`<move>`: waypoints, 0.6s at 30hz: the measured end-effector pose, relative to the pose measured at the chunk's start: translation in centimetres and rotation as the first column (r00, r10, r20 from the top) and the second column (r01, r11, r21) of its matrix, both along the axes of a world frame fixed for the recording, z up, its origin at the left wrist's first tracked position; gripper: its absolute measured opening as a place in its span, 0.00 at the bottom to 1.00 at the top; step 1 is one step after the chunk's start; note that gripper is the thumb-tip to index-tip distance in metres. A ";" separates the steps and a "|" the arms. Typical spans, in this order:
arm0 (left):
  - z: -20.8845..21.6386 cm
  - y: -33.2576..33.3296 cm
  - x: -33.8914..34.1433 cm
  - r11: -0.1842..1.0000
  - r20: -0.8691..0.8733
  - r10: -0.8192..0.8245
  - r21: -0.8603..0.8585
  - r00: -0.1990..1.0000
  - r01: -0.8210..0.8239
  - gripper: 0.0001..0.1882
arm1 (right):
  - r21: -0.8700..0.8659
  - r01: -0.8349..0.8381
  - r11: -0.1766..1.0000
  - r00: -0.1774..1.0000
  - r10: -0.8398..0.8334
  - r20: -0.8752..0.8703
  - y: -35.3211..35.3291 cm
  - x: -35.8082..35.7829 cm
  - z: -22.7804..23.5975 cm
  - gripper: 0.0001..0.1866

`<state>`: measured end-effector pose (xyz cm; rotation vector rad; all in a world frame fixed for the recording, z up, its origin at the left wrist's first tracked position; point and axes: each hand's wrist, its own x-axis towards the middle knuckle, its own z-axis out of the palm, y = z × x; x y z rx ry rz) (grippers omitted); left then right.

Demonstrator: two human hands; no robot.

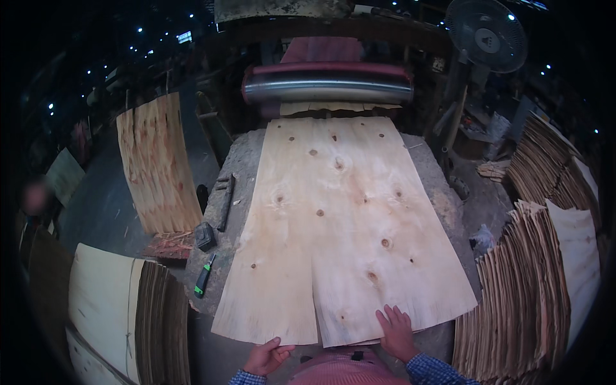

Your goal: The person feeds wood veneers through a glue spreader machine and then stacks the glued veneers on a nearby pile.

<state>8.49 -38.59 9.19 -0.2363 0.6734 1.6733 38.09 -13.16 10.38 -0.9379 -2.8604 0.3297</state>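
A pale, knotty wood veneer sheet [359,192] lies over the work table, split by a narrow gap running up from its near edge. At the near left corner my left hand [266,358] is closed at the sheet's edge, its fingers curled and partly hidden. My right hand [398,332] rests on the near edge of the right-hand part, fingers spread over the surface. Beyond the sheet's far end is a shiny metal roller [327,86] with pink at its ends and top. More veneer edges show just beneath the roller.
Left of the sheet, a green-and-black utility knife [205,277] and a dark block [205,237] lie on the table [240,167]. Veneer stacks stand at the left [160,321] and right [523,289]. A wavy veneer sheet [159,163] leans farther back; a fan [487,38] stands far right.
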 end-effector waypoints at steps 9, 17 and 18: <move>-1.4 7.0 -3.7 0.951 -0.228 0.179 -0.208 0.957 -0.228 0.17 | -0.001 -0.049 0.999 0.993 0.048 -0.105 9.1 -7.3 -2.8 0.42; -6.6 -2.0 -10.2 0.592 -0.808 0.198 -0.353 0.555 -0.725 0.15 | 0.036 -0.024 0.999 0.990 0.029 -0.140 22.3 -19.6 -5.0 0.38; -8.4 -3.4 -10.7 0.511 -0.874 0.055 -0.390 0.482 -0.766 0.14 | 0.054 -0.013 0.998 0.991 0.020 -0.131 23.6 -20.9 -5.2 0.38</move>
